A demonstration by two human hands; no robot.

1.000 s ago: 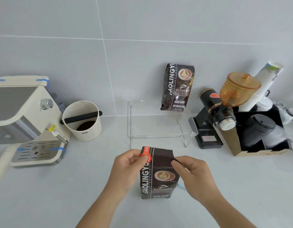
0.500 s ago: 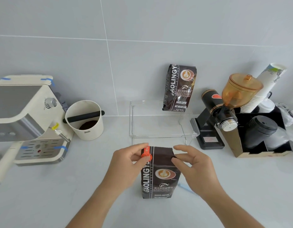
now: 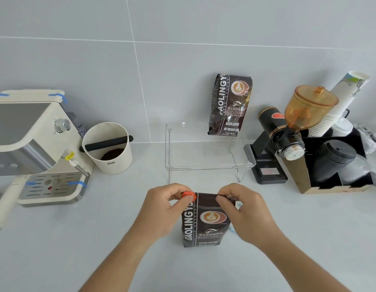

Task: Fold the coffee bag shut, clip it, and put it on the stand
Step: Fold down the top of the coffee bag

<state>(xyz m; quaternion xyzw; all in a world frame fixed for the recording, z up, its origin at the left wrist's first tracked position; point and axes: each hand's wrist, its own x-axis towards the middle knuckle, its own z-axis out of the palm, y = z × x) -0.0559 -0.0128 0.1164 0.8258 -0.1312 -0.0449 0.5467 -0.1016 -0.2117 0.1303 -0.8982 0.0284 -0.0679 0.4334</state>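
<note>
A dark brown coffee bag (image 3: 205, 223) stands upright on the grey counter in front of me. My left hand (image 3: 161, 209) pinches its top left corner together with an orange clip (image 3: 189, 196). My right hand (image 3: 245, 211) pinches the top right corner, where the top edge is folded down. Behind the bag stands a clear acrylic stand (image 3: 208, 165). A second coffee bag (image 3: 230, 105) of the same kind rests on the stand's back right, leaning against the wall.
A cream espresso machine (image 3: 33, 148) fills the left side, with a cream knock box (image 3: 108, 147) beside it. Right of the stand are a black grinder with an amber hopper (image 3: 296, 123), a stack of paper cups (image 3: 339, 106) and a black organiser box (image 3: 339, 165).
The top of the bag has been folded lower and both hands have closed in on its corners. My view has shifted slightly closer and to the left.
</note>
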